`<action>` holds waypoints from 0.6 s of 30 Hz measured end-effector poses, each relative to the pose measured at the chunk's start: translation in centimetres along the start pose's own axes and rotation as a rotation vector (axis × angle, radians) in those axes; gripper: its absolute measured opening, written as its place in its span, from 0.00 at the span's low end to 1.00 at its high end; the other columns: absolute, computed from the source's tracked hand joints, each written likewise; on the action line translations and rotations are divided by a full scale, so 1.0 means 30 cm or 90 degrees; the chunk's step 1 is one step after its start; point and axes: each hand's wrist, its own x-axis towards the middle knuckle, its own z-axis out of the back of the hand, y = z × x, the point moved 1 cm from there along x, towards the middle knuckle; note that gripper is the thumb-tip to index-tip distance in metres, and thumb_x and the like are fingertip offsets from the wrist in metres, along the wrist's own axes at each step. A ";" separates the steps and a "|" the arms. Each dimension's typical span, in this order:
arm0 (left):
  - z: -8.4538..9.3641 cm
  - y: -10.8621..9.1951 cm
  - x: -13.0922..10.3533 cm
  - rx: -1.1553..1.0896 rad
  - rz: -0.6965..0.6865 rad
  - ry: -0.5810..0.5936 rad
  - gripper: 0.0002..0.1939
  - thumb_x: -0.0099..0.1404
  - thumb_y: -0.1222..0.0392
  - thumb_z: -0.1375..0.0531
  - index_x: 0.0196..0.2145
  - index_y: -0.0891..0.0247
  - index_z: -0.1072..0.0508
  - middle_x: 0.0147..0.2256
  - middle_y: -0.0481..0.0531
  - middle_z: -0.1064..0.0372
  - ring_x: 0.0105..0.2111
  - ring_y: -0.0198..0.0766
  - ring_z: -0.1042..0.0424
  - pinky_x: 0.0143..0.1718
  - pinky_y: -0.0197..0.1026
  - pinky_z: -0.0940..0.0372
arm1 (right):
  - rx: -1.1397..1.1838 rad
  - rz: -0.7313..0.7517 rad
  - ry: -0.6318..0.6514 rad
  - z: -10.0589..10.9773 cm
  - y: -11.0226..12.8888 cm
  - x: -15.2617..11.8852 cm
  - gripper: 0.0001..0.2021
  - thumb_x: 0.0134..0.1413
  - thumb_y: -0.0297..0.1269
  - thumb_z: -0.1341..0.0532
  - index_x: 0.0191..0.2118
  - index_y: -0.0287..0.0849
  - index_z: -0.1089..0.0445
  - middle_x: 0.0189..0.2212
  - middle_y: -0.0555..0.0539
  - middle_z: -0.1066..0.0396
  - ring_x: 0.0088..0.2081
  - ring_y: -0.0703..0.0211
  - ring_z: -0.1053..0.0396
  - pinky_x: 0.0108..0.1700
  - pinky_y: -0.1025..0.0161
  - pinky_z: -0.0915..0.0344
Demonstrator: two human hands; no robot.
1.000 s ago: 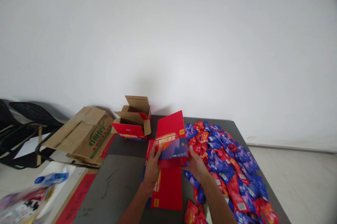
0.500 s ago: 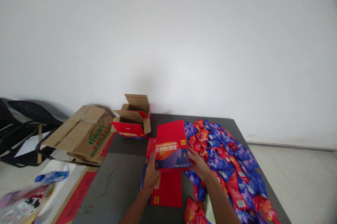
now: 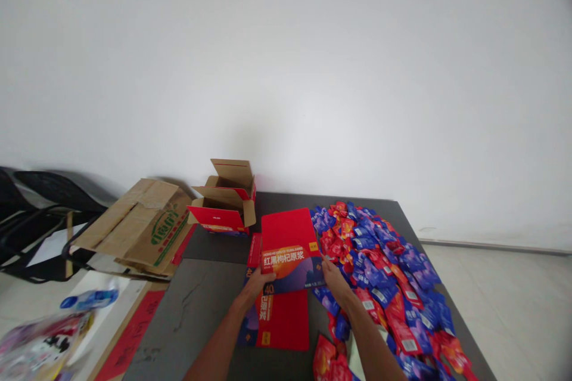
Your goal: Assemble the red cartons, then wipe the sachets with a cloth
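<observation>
Gripping a flat-looking red and purple printed carton.

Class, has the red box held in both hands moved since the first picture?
Yes, downward in view: the held box first stuck up past the far edge of the table; now its top sits below that edge.
</observation>
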 end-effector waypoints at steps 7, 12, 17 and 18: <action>-0.001 -0.026 0.015 0.058 -0.021 -0.039 0.33 0.43 0.65 0.33 0.50 0.67 0.27 0.43 0.59 0.22 0.44 0.52 0.24 0.46 0.50 0.29 | -0.062 0.017 -0.070 0.044 -0.006 -0.045 0.27 0.41 0.49 0.32 0.50 0.45 0.26 0.43 0.44 0.23 0.51 0.41 0.31 0.57 0.44 0.39; 0.036 -0.054 -0.006 0.054 -0.127 -0.067 0.48 0.41 0.67 0.36 0.62 0.61 0.38 0.56 0.59 0.30 0.54 0.54 0.30 0.51 0.49 0.31 | -0.010 0.058 0.031 0.047 0.034 -0.083 0.29 0.41 0.36 0.33 0.54 0.49 0.28 0.54 0.45 0.28 0.59 0.46 0.36 0.63 0.47 0.45; 0.083 -0.064 -0.030 -0.011 -0.160 -0.033 0.45 0.43 0.63 0.44 0.62 0.60 0.37 0.57 0.57 0.32 0.56 0.51 0.32 0.51 0.48 0.32 | 0.027 0.073 0.102 0.022 0.075 -0.108 0.32 0.35 0.26 0.39 0.53 0.49 0.28 0.51 0.45 0.26 0.56 0.46 0.33 0.59 0.47 0.41; 0.094 -0.061 -0.033 -0.031 -0.149 -0.031 0.42 0.44 0.61 0.45 0.61 0.62 0.35 0.55 0.58 0.30 0.55 0.51 0.31 0.50 0.48 0.31 | 0.044 0.058 0.103 0.018 0.072 -0.110 0.31 0.34 0.26 0.39 0.52 0.48 0.27 0.50 0.44 0.25 0.54 0.45 0.32 0.57 0.47 0.39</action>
